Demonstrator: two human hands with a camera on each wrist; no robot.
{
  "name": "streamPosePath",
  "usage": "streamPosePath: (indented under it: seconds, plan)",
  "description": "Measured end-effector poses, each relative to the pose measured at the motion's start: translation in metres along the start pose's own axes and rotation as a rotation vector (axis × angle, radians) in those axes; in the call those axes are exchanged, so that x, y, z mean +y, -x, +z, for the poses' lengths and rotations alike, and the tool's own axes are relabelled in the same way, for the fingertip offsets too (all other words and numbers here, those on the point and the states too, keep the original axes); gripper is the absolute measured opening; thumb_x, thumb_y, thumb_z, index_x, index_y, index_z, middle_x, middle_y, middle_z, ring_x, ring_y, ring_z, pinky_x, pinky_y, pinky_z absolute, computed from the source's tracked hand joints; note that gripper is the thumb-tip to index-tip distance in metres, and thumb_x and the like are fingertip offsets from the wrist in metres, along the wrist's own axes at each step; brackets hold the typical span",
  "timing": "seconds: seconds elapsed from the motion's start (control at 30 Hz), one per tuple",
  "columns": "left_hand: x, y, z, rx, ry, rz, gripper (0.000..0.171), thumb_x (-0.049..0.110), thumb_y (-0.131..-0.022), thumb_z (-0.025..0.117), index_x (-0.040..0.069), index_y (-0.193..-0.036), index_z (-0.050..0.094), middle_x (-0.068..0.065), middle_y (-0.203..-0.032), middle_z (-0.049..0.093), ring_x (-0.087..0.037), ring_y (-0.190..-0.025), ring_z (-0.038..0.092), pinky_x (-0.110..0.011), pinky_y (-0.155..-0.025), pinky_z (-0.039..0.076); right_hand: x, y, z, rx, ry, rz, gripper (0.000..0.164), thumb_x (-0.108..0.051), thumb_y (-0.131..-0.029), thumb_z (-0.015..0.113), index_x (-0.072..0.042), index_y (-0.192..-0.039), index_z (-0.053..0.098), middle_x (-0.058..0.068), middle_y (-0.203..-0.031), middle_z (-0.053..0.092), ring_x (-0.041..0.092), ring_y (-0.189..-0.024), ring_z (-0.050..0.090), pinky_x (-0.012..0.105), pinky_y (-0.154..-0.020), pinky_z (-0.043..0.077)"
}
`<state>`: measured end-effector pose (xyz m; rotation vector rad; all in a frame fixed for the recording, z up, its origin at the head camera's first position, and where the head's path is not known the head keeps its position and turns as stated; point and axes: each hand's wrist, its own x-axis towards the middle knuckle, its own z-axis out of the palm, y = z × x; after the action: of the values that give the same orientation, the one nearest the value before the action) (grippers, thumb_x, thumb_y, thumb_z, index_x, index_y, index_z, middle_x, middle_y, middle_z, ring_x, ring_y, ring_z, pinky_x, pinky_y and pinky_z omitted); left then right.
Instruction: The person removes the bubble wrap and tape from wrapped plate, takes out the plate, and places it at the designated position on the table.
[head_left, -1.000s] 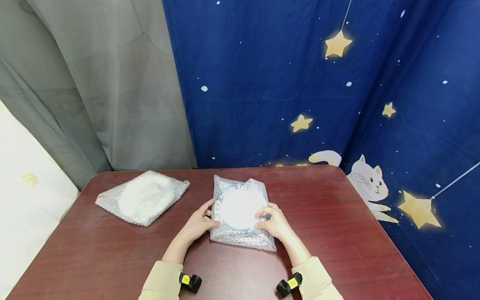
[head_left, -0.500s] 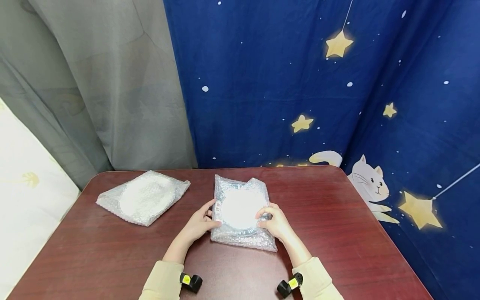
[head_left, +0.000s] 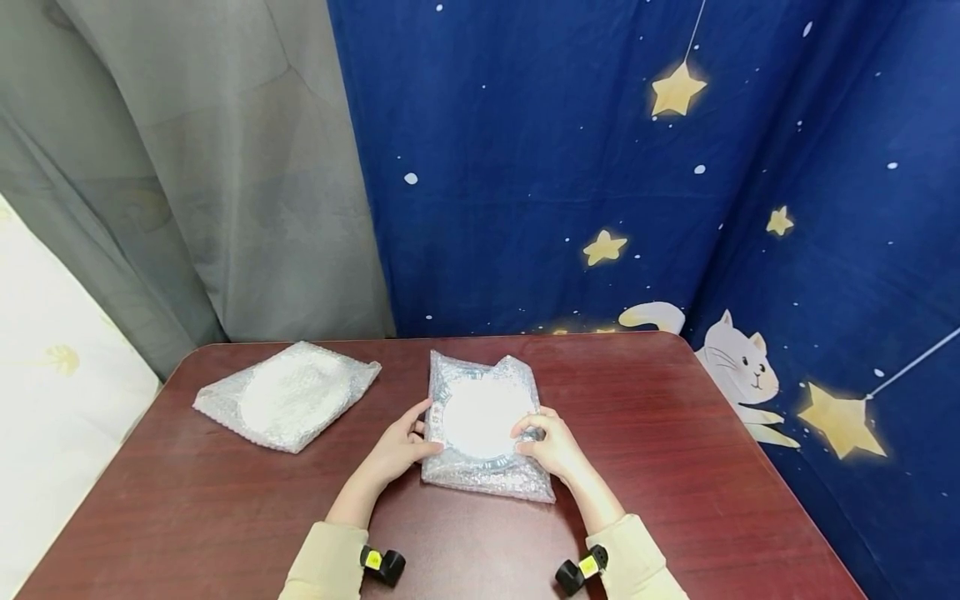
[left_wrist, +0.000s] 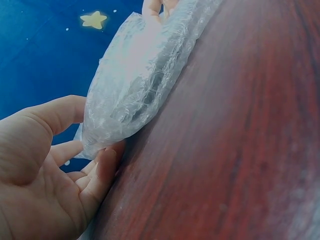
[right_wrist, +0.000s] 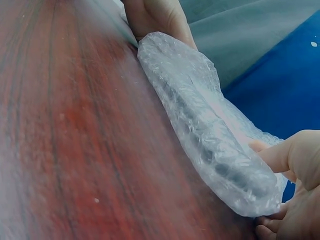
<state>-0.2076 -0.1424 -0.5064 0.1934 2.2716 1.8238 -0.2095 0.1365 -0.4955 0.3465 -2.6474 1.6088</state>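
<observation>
A clear bubble-wrap package [head_left: 483,479] lies on the table in front of me, with a round flat thing inside. Its bright white middle is washed out by glare, and a patterned ring shows around it. My left hand [head_left: 393,446] holds the package's left edge, thumb on the near part and fingers reaching under the rim in the left wrist view. On the opposite side, my right hand [head_left: 552,446] grips the right edge, thumb and forefinger on top [right_wrist: 272,155] and other fingers lower down. The package's underside is hidden.
A second bubble-wrap package [head_left: 296,396] with a white round thing in it lies at the back left of the dark red table [head_left: 660,467]. Grey and blue curtains [head_left: 540,167] hang behind the table's far edge.
</observation>
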Motion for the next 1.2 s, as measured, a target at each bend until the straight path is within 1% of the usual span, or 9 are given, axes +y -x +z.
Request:
streamPosePath:
  seconds: [0.33,0.47,0.6,0.73,0.87,0.93,1.03,1.13,1.2]
  plan:
    - [-0.001,0.000,0.000,-0.004,0.001,0.006,0.078,0.004,-0.083,0.072,0.005,-0.149,0.030,-0.010,-0.094,0.043,-0.010,-0.057,0.041,-0.025,-0.053,0.041,0.004,-0.001,-0.006,-0.072,0.034,-0.013,0.016,0.000,-0.072,0.078,-0.014,-0.076,0.070,0.021,-0.125,0.051,0.038,-0.125,0.040,0.058,-0.100,0.030]
    - [0.000,0.000,0.000,-0.005,0.010,0.007,0.079,0.004,-0.084,0.072,0.004,-0.150,0.028,-0.012,-0.095,0.044,-0.011,-0.057,0.041,-0.026,-0.053,0.040,0.005,-0.001,-0.006,-0.081,0.049,-0.035,0.016,-0.008,-0.070,0.083,-0.015,-0.075,0.070,0.021,-0.122,0.051,0.038,-0.122,0.042,0.056,-0.099,0.030]
    - [-0.001,0.000,0.000,-0.003,0.010,0.010,0.080,0.004,-0.084,0.071,0.003,-0.150,0.027,-0.013,-0.096,0.045,-0.012,-0.057,0.041,-0.026,-0.052,0.040,0.005,-0.001,-0.007,-0.094,0.069,-0.046,0.021,-0.013,-0.066,0.087,-0.015,-0.077,0.070,0.019,-0.120,0.051,0.036,-0.119,0.043,0.054,-0.099,0.031]
    - [-0.001,0.001,0.000,0.006,0.011,0.006,0.079,0.004,-0.083,0.072,0.005,-0.150,0.029,-0.012,-0.095,0.044,-0.010,-0.057,0.040,-0.025,-0.053,0.040,0.002,0.000,-0.008,-0.095,0.066,-0.054,0.023,-0.011,-0.064,0.088,-0.013,-0.079,0.070,0.018,-0.118,0.054,0.034,-0.118,0.045,0.052,-0.099,0.032]
    - [0.000,0.002,0.000,0.007,0.024,0.013,0.078,0.004,-0.083,0.072,0.006,-0.149,0.031,-0.011,-0.094,0.042,-0.009,-0.056,0.038,-0.024,-0.053,0.039,-0.003,0.002,-0.008,-0.078,0.062,-0.064,0.025,-0.008,-0.062,0.088,-0.011,-0.080,0.071,0.022,-0.121,0.054,0.038,-0.119,0.046,0.055,-0.099,0.032]
    - [0.001,0.002,-0.001,0.003,0.029,0.019,0.077,0.004,-0.083,0.071,0.006,-0.149,0.031,-0.011,-0.094,0.041,-0.009,-0.055,0.036,-0.024,-0.052,0.038,-0.006,0.002,-0.008,-0.067,0.071,-0.052,0.025,-0.006,-0.062,0.088,-0.011,-0.079,0.071,0.025,-0.127,0.050,0.042,-0.124,0.040,0.059,-0.101,0.029]
    - [0.001,0.002,-0.001,-0.007,0.031,0.026,0.077,0.003,-0.083,0.071,0.006,-0.149,0.031,-0.011,-0.093,0.040,-0.008,-0.054,0.034,-0.023,-0.052,0.037,-0.010,0.003,-0.007,-0.039,0.105,-0.031,0.025,-0.006,-0.062,0.088,-0.013,-0.079,0.071,0.028,-0.137,0.042,0.049,-0.132,0.024,0.067,-0.102,0.018]
    - [0.000,0.001,-0.002,-0.016,0.032,0.026,0.077,0.003,-0.084,0.071,0.007,-0.149,0.032,-0.010,-0.092,0.038,-0.008,-0.054,0.032,-0.023,-0.052,0.036,-0.013,0.004,-0.007,-0.008,0.149,-0.032,0.025,-0.006,-0.062,0.087,-0.016,-0.079,0.071,0.023,-0.143,0.038,0.050,-0.137,0.011,0.071,-0.100,0.010]
    - [-0.001,0.000,-0.002,-0.024,0.033,0.032,0.076,0.003,-0.084,0.071,0.007,-0.149,0.032,-0.010,-0.093,0.037,-0.008,-0.054,0.031,-0.023,-0.052,0.036,-0.015,0.005,-0.006,0.009,0.171,-0.046,0.025,-0.005,-0.062,0.086,-0.016,-0.079,0.071,0.020,-0.143,0.039,0.047,-0.138,0.009,0.071,-0.099,0.009]
